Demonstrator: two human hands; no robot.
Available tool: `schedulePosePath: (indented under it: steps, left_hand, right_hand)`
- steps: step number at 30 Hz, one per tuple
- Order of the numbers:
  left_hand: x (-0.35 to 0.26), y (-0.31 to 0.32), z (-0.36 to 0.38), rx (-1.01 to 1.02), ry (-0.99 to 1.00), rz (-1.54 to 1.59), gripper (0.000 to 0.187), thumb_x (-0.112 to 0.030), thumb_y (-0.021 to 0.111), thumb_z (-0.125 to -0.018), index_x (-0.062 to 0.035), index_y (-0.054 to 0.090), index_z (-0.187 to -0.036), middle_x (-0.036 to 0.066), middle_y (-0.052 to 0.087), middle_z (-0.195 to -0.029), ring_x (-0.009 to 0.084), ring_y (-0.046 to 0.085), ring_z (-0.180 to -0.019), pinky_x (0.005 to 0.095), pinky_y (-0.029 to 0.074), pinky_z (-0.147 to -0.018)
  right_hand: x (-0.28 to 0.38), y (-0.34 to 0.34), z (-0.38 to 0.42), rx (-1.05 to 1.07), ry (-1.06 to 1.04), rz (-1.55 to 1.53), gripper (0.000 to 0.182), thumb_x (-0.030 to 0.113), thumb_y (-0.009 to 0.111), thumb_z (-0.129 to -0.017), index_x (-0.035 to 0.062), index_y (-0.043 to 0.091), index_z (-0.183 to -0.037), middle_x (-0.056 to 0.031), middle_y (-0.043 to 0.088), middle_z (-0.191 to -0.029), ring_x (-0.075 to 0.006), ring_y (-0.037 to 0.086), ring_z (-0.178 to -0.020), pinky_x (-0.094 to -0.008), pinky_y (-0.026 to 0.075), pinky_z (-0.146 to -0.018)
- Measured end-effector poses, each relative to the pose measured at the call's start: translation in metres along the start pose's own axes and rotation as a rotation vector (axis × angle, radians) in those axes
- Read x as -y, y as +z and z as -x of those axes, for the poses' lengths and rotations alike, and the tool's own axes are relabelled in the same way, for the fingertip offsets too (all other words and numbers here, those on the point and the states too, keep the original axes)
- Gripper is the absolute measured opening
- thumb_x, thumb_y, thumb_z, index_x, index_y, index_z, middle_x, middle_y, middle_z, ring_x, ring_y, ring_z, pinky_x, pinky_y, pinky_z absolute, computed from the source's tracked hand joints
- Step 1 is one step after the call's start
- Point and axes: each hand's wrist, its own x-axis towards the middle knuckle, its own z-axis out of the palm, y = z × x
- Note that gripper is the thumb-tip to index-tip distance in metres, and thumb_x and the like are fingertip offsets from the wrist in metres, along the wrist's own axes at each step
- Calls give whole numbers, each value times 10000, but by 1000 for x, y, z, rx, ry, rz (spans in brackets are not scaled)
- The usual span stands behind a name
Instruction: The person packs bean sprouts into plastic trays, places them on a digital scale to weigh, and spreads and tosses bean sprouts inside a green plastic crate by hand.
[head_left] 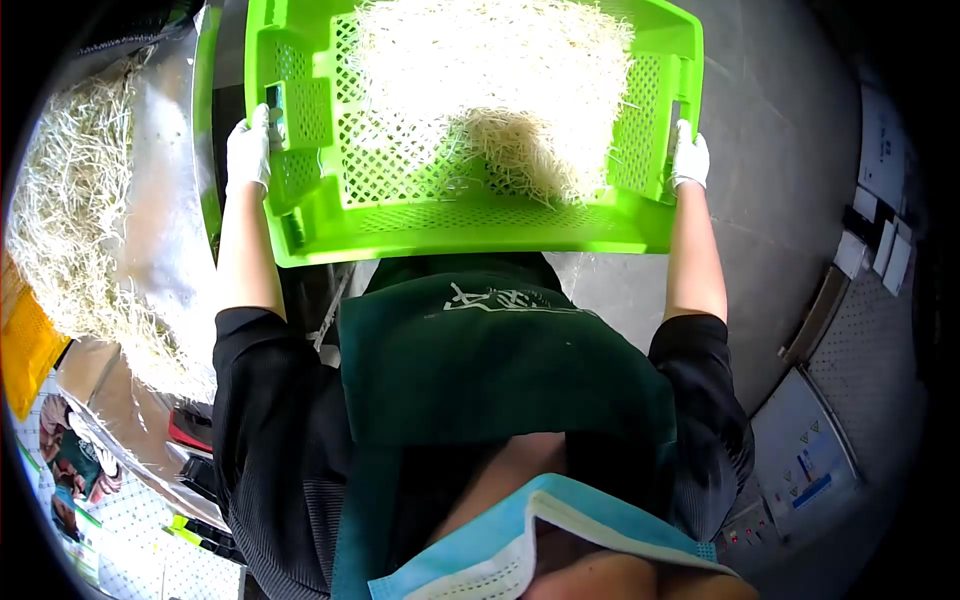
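A bright green plastic crate [460,232] with latticed walls is held level in front of my body. Pale, thin shreds or sprouts [490,60] lie heaped in it, mostly toward the far side. My left hand [248,152], in a white glove, grips the crate's left end at the handle opening, fingers partly hidden by the rim. At the right end my right hand [689,160], also gloved in white, is closed on the opposite handle.
On the left, a metal surface [165,160] bears a long heap of pale shreds [75,200]. A yellow container [30,345] and a person [82,460] are at lower left. A grey cabinet with warning labels [808,450] stands at lower right.
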Motion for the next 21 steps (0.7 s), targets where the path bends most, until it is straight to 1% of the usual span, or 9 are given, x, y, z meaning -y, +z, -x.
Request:
schedulePosePath:
  steps: [3,5,7,10,11,13,15,19,21]
  left_hand:
    - [1,2,0,-80,55,-134,372,-372,576,-903,-7,645,-875,36,601,-678,111,521,-574,256,414,-564]
    - [18,1,-8,-142,103,-284,436,-420,565,-879,9,641,-877,94,632,-719,169,577,-634,306,446,-636]
    - [32,4,-8,-216,89,-359,467,-459,541,-874,-4,645,-894,120,648,-756,222,612,-694,344,458,-684]
    - [47,7,-8,-257,69,-390,474,-483,538,-864,-24,651,-912,124,647,-758,254,617,-709,362,460,-693]
    - [32,7,-2,-238,47,-378,467,-476,546,-864,-24,650,-911,119,641,-735,242,612,-684,353,460,-674]
    - [8,2,16,-152,135,-304,430,-446,578,-862,-25,644,-920,85,614,-655,164,573,-591,300,440,-584]
    - [-27,1,51,-147,109,-249,431,-452,578,-861,-29,645,-914,89,621,-665,167,584,-597,299,440,-582]
    - [12,8,28,-266,27,-442,471,-495,485,-884,-69,625,-1029,120,681,-873,289,648,-843,381,480,-770]
    - [8,10,33,-264,-12,-397,488,-517,474,-878,-85,625,-1049,145,675,-914,317,638,-876,398,473,-791]
  right_hand:
    - [19,1,13,-223,-112,263,472,385,636,-812,-7,596,-1072,-204,636,-1048,-357,611,-975,-392,465,-864]
    - [70,-2,61,-428,-460,296,406,241,684,-764,-24,591,-1058,-199,630,-1050,-351,603,-975,-377,469,-869]
    - [91,20,87,-369,-856,158,396,132,681,-718,-12,595,-1076,-202,626,-1049,-353,592,-993,-396,459,-899]
    - [99,99,132,36,-933,354,502,404,606,-831,85,563,-1216,-186,541,-1249,-354,456,-1205,-483,302,-1049]
    - [112,124,149,-104,-1110,468,514,439,587,-843,97,557,-1225,-187,537,-1255,-354,446,-1217,-487,298,-1051]
    - [142,150,168,64,-1043,500,536,440,580,-848,88,533,-1249,-198,537,-1249,-343,447,-1219,-476,297,-1053]
    - [153,181,169,299,-801,265,541,415,584,-851,82,509,-1272,-199,539,-1243,-341,469,-1197,-447,333,-1032]
    - [135,232,192,616,-552,239,642,318,657,-794,70,442,-1346,-190,464,-1346,-355,389,-1280,-413,287,-1089]
    - [106,245,222,560,-1008,566,613,286,634,-801,52,446,-1336,-188,479,-1334,-340,447,-1238,-385,344,-1056]
